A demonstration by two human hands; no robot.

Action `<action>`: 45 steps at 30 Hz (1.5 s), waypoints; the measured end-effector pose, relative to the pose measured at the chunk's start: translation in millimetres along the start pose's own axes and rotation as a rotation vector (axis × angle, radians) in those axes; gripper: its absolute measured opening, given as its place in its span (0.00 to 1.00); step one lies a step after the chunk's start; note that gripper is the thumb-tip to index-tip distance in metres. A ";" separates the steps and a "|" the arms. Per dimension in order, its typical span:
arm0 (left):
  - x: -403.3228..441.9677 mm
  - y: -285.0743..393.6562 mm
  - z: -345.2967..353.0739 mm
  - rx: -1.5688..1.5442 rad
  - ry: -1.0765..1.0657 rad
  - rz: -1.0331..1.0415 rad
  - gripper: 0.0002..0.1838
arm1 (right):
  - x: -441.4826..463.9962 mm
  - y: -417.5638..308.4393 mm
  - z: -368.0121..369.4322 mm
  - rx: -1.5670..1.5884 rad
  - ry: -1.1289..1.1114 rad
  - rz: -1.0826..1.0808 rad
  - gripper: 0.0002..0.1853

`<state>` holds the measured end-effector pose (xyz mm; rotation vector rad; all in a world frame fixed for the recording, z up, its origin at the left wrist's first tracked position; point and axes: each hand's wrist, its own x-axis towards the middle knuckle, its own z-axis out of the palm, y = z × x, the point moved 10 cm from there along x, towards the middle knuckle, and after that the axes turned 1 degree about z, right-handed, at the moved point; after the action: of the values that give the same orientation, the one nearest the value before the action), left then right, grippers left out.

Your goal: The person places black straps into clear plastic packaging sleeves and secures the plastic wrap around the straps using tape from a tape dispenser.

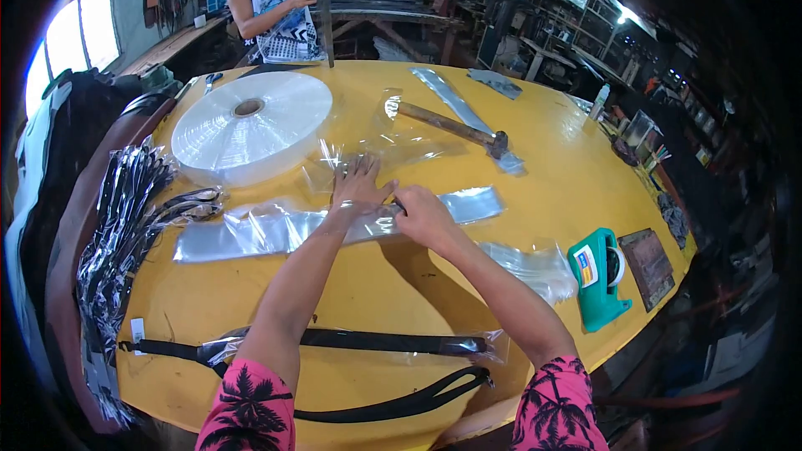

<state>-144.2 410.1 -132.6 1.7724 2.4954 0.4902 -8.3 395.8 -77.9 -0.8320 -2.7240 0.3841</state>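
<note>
My left hand (357,184) lies flat with its fingers spread, pressing on clear plastic film near the middle of the yellow table. Close beside it, my right hand (423,214) is closed around something small and dark, mostly hidden by the fingers. Beneath both hands runs a long flat stack of clear plastic sleeves (242,234). Beyond the left hand, a large roll of clear plastic tubing (251,129) rests on its side, with loose film trailing toward the hand. Nearer to me lies a black strap (368,339), partly inside a clear sleeve.
A hammer (451,127) lies on a plastic strip behind the hands. To the right are cut sleeves (526,270), a green tape dispenser (597,278) and a dark block (647,266). Wrapped straps (121,217) pile at the left edge. Another person (280,12) stands across the table.
</note>
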 end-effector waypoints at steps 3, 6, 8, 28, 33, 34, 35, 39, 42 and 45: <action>1.0 -0.4 1.4 -0.004 -0.014 -0.005 0.46 | -5.9 1.2 -1.2 0.058 0.060 -0.010 0.15; 2.4 -1.1 1.3 -0.047 -0.028 -0.011 0.48 | -6.5 3.4 2.7 0.065 0.065 -0.033 0.19; 5.0 -3.1 3.5 -0.071 -0.039 -0.007 0.49 | -9.5 4.8 1.5 0.113 0.161 -0.082 0.16; 11.4 -87.1 -49.6 -1.902 0.185 -0.457 0.27 | 120.5 -3.5 9.1 -0.075 0.043 -0.170 0.24; 3.0 -144.5 -77.0 -1.868 0.108 -0.486 0.25 | 140.0 5.2 59.8 -0.038 -0.336 -0.103 0.27; -1.4 -153.3 -84.0 -1.858 0.098 -0.451 0.25 | 138.4 7.6 58.9 -0.064 -0.339 -0.083 0.26; -8.5 -163.7 -87.6 -1.859 0.094 -0.464 0.25 | 137.3 10.9 56.8 -0.092 -0.339 -0.060 0.26; -25.8 -203.3 -100.2 -1.597 0.059 -0.512 0.22 | 131.7 3.7 44.8 -0.127 -0.350 -0.071 0.28; -40.2 -191.6 -115.5 -1.232 0.049 -0.490 0.23 | 138.5 -0.8 36.9 -0.178 -0.283 -0.086 0.28; -51.8 -107.1 -177.3 -0.061 0.449 0.092 0.31 | 155.9 10.1 45.3 -0.191 -0.288 -0.041 0.37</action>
<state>-262.2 289.4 -1.8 1.9383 2.6339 1.0662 -142.7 485.5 -96.0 -0.8226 -3.0793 0.2541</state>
